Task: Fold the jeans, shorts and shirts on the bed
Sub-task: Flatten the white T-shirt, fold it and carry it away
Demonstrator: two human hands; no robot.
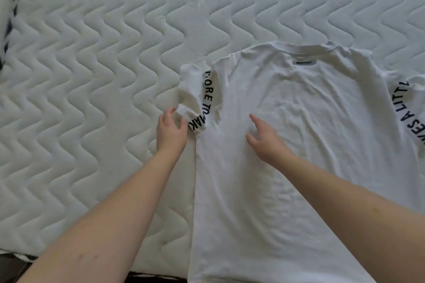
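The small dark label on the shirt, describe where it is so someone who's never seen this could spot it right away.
On the quilted mattress lies a white shirt, spread flat with its collar at the far end. Just below the middle of the collar sits the label, a small dark rectangle. Unlike the large black lettering on both sleeves, it is one tiny patch on the shirt's body.

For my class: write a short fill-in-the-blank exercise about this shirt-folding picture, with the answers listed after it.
1. The white T-shirt lies on a quilted ____.
2. The left hand is at the shirt's bunched ____, which carries black lettering.
3. The right hand rests on the shirt's ____, fingers spread.
4. The dark label sits just below the ____.

Answers: mattress; sleeve; body; collar
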